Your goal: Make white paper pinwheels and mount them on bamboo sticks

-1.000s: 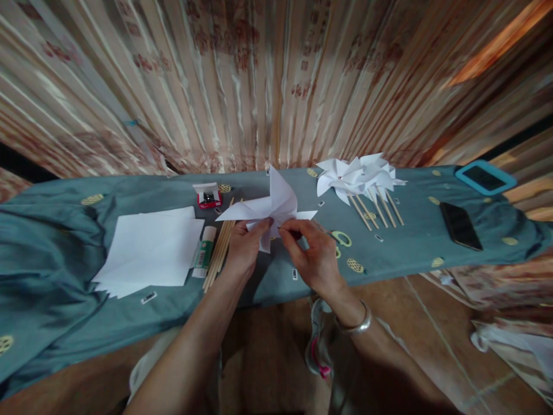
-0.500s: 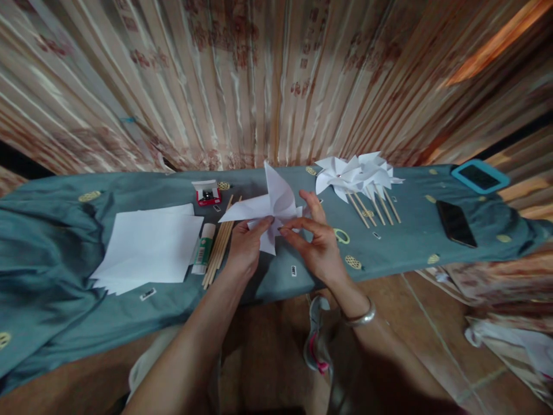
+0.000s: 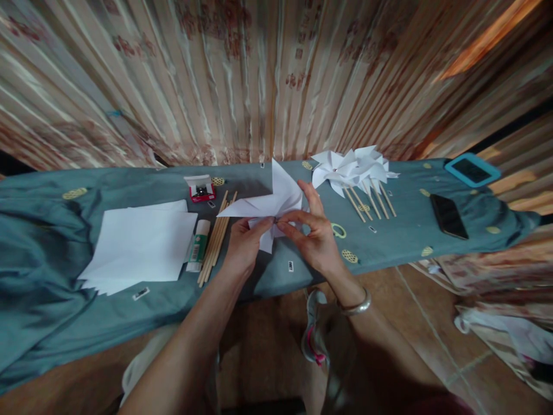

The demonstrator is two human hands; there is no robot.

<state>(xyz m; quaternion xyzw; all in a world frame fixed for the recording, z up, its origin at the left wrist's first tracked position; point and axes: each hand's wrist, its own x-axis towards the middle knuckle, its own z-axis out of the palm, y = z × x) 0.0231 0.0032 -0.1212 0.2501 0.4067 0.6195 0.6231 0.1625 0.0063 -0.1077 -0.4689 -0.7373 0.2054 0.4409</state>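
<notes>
A white paper pinwheel (image 3: pixel 283 196) is held above the table's near middle, its pointed blades spread up and to the left. My left hand (image 3: pixel 244 242) is closed on its lower left side, the thumb pressed close to the centre. My right hand (image 3: pixel 315 233) meets that thumb at the centre, thumb and index finger pinched on a small dark pin-like piece, mostly covered by the fingertips. Its other fingers stretch up beside the right-hand blade. Beside my left hand lie several thin wooden sticks (image 3: pixel 216 242) and a green-and-white glue stick (image 3: pixel 199 245).
Left of the glue stick lies a stack of white paper sheets (image 3: pixel 142 242). An open red box (image 3: pixel 201 192) of small dark pieces stands behind. To the right are finished pinwheels on sticks (image 3: pixel 345 167), a tape ring (image 3: pixel 339 230), a phone (image 3: pixel 449 216) and a blue-framed device (image 3: pixel 473 170).
My right thumb and index finger have moved in to the pinwheel's centre, against the left thumb. The upper blade has shifted slightly right. The whole view has moved a little.
</notes>
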